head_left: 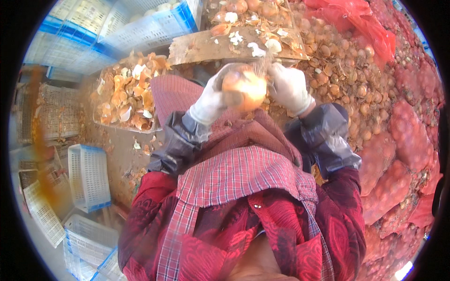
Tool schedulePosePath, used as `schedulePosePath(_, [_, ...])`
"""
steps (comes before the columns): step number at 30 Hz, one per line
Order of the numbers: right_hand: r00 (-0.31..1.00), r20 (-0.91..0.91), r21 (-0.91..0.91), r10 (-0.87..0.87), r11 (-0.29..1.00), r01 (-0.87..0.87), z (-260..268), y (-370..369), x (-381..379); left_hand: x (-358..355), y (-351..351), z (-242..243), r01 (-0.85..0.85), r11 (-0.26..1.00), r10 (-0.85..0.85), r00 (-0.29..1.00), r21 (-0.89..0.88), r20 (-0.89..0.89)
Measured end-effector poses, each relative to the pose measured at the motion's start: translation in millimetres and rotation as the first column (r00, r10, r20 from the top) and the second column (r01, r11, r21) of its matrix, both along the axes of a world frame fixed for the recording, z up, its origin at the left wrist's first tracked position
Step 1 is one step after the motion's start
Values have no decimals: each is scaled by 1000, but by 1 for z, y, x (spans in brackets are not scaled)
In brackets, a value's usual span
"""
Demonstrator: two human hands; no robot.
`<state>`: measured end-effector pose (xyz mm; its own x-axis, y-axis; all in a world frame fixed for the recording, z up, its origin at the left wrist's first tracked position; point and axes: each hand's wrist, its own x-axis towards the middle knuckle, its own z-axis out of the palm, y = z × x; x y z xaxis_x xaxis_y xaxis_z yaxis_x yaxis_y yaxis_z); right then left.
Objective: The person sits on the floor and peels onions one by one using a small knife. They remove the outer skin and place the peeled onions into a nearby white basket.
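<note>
My left hand, in a whitish work glove, holds a large yellow-brown onion above my lap. At the onion's upper right, my right hand, gloved too, has its fingers closed by a blurred tuft of dry roots. Whether those fingers grip the roots cannot be made out. Just beyond both hands lies a wooden board with white onion pieces and skins on it. Several whole onions rest behind the board.
A crate heaped with onion skins stands at the left. White and blue plastic crates are stacked at the upper left; more crates stand lower left. Loose onions pile up at the right, beside red mesh sacks.
</note>
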<state>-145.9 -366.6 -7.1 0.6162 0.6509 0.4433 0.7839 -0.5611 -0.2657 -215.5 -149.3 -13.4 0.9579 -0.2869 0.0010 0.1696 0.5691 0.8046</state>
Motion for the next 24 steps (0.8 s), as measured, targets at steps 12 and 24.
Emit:
schedulePosePath(12, [174, -880, 386, 443, 450, 805, -16, -10, -40, 8, -2, -13, -137, 990, 136, 991, -21, -9])
schedulePosePath(24, [563, -727, 686, 393, 423, 592, 9, 7, -18, 16, -38, -18, -109, 992, 104, 991, 56, 78])
